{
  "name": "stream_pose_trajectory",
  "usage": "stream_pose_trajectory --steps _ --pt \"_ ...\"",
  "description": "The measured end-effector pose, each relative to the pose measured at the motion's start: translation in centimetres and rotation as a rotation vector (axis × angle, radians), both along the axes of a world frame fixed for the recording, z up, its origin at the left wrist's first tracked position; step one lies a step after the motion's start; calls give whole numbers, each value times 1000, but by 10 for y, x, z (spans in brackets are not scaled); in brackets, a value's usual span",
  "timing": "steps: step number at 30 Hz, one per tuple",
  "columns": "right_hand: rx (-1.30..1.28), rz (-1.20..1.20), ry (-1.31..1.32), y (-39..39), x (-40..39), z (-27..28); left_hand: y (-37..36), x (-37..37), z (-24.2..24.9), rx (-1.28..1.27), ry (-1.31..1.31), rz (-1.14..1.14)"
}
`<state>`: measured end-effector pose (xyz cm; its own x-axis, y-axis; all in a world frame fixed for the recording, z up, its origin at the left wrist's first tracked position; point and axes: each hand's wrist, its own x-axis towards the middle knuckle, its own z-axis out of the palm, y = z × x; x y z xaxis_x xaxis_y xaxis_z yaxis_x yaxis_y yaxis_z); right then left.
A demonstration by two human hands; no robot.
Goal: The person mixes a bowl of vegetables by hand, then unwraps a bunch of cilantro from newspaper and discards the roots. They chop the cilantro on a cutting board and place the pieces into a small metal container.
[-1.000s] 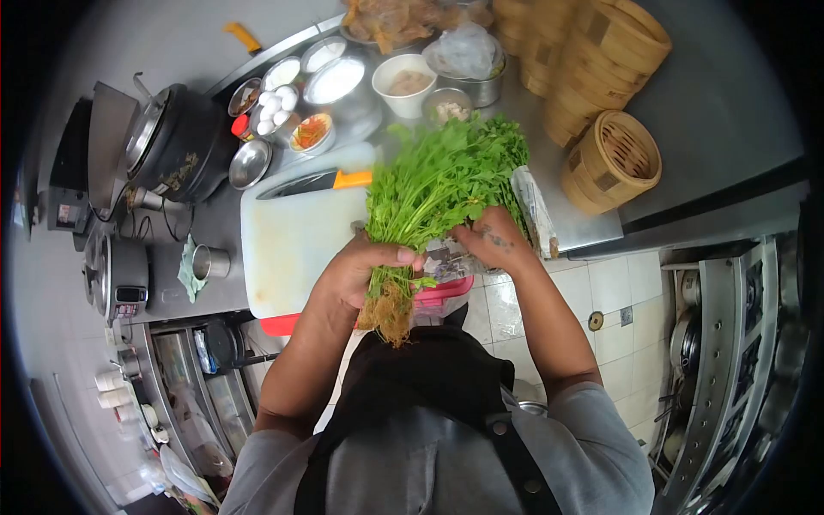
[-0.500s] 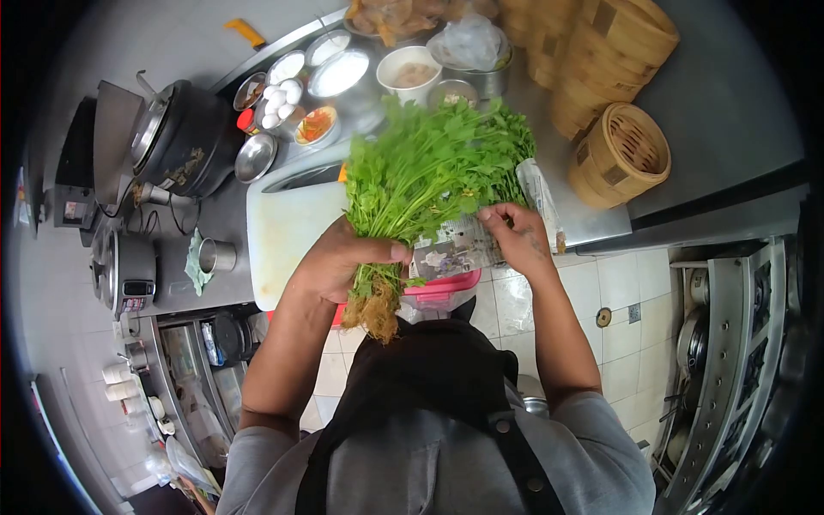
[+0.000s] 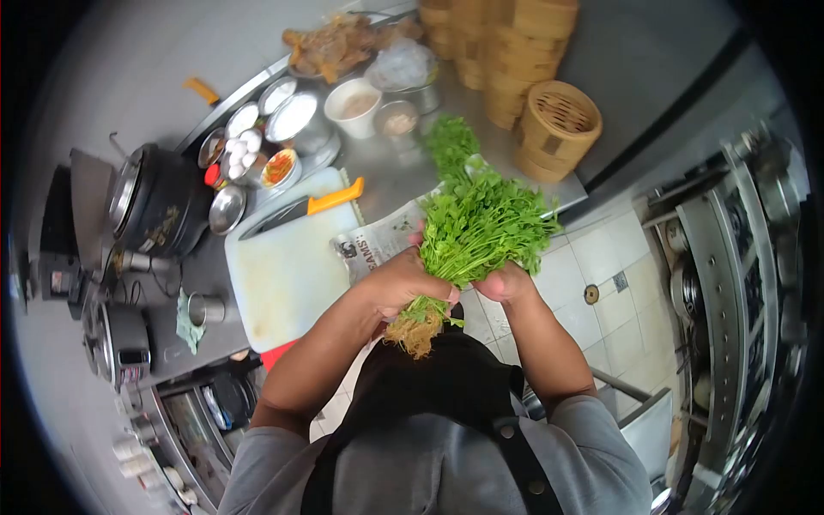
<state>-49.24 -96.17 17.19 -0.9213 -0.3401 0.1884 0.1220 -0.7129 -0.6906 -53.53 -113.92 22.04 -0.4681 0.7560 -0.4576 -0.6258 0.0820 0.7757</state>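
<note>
A bunch of leafy greens with fine stems and tangled brown roots hangs in front of my apron. My left hand is closed round its stems, just above the roots. My right hand is against the underside of the leaves, its fingers mostly hidden. Behind the bunch a printed newspaper sheet lies over the counter edge, and more green leaves rest beyond it. A knife with an orange handle lies across the top of the white cutting board, left of my hands.
Bamboo steamers stand at the back right. Along the back are a white tub, a bowl of eggs and a bowl of shredded orange food. A black pot and a rice cooker stand at left.
The bunch has moved right and turned, and the newspaper is now left of it on the counter. My right hand has come in under the leaves. The camera view has shifted, showing the whole knife.
</note>
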Motion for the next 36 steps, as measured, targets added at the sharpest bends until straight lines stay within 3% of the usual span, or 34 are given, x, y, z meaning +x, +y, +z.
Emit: stream_pose_trajectory --steps 3,7,10,14,23,27,29,31,33,34,36 --pt "118 -34 -15 12 23 2 12 8 -4 45 -59 -105" --pt "111 -273 -21 17 65 -8 30 26 -16 3 45 -324" --pt "304 -528 -281 16 105 -25 45 47 -42 39 -65 -365" --pt "201 -623 -436 14 161 -85 65 77 -141 -14 -236 -558" --pt "15 -810 -747 29 195 -182 112 89 -215 -236 -391 -784" --pt "1 -917 -892 56 187 -229 150 69 -252 -215 -269 -793" --pt "-5 -836 -658 75 169 -232 168 53 -276 -219 -212 -873" --pt "-15 -846 -637 90 156 -234 187 37 -290 -218 -141 -912" --pt "-31 -840 -608 97 146 -247 204 20 -277 -405 115 -1064" --pt "-95 -837 -722 98 145 -260 213 17 -252 -500 181 -1042" --pt "-122 -842 -887 102 149 -293 209 14 -269 -477 156 -913"
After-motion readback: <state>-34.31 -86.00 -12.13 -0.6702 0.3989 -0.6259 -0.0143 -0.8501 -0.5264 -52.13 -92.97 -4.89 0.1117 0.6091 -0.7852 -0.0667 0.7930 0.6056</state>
